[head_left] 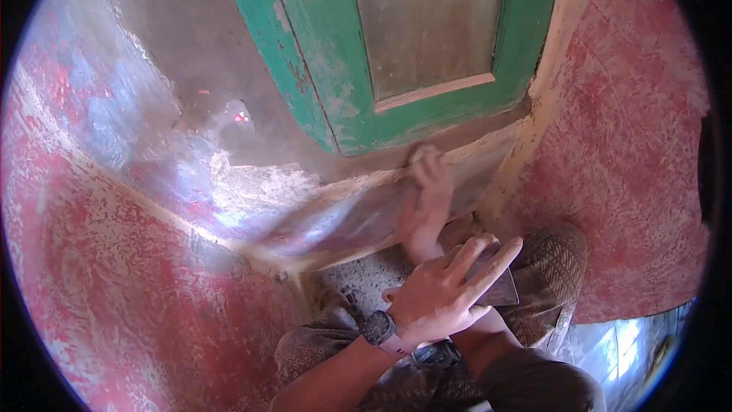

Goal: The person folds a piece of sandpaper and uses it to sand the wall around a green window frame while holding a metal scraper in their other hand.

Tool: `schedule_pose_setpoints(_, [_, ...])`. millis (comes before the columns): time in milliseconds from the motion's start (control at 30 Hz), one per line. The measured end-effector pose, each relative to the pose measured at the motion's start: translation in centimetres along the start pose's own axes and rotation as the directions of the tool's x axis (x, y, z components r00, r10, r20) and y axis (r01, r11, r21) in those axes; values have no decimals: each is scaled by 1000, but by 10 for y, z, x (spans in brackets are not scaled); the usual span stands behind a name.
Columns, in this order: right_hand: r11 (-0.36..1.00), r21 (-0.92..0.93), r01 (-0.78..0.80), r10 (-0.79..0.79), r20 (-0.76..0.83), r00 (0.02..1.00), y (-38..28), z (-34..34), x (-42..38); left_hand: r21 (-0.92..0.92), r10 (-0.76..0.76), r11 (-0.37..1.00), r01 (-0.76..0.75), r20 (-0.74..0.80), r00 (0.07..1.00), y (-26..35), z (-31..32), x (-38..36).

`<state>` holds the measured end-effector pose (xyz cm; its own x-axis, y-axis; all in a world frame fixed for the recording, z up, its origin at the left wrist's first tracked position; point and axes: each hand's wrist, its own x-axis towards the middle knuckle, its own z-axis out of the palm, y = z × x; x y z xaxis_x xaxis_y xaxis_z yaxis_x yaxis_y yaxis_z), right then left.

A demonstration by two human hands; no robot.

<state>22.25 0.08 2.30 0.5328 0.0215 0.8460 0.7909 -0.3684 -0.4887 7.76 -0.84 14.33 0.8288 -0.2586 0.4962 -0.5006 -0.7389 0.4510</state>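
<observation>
My left hand (438,294), with a dark watch on its wrist, is closed on a dark flat plate (501,291), which shows beneath the stretched fingers. Below the green window frame (335,91), my right hand (428,202) reaches forward under the left one. Its fingertips press against the smooth grey-brown plaster strip (374,162) along the frame's lower edge. Motion blurs these fingers. Something small and pale may sit under them, but I cannot make out what it is.
Red, patchy walls stand on the left (130,282) and right (633,160). Rough whitish plaster (263,187) lies left of my right hand. My bent knees (553,267) in patterned trousers are close below, above a speckled grey floor (370,278).
</observation>
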Motion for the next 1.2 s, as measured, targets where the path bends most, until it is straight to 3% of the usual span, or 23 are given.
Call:
schedule_pose_setpoints(133, [972, 201, 118, -135, 70, 988, 1, 3, -19, -8, 31, 999, -31, -10, 999, -1, 5, 3])
schedule_pose_setpoints(267, [1000, 6, -20, 21, -142, 990, 18, 3, -9, 7, -3, 1000, 3, -2, 1000, 2, 1, 0])
schedule_pose_setpoints(367, [1000, -3, -2, 2, 18, 1000, -10, -2, -10, -6, 20, 1000, -20, -27, 999, -2, 2, 1])
schedule_pose_setpoints(467, [969, 204, 139, -154, 59, 986, -3, -2, -16, -4, -4, 1000, 4, 2, 1000, 0, 3, 0])
schedule_pose_setpoints(567, [998, 57, 36, -32, -58, 998, 1, -2, -1, -16, 15, 1000, -15, -46, 999, 0, 6, 0])
schedule_pose_setpoints(700, [999, 51, -11, 9, 46, 999, -26, -8, 1, -3, 17, 1000, -17, -59, 998, 1, 8, -1])
schedule_pose_setpoints(1000, [940, 335, 68, -62, -28, 998, -84, 15, 9, -3, 3, 1000, -3, -70, 998, 0, 1, -4])
schedule_pose_setpoints(1200, [954, 278, 109, -120, 25, 992, -84, 22, 15, 4, -19, 1000, 19, -58, 998, -1, -8, -9])
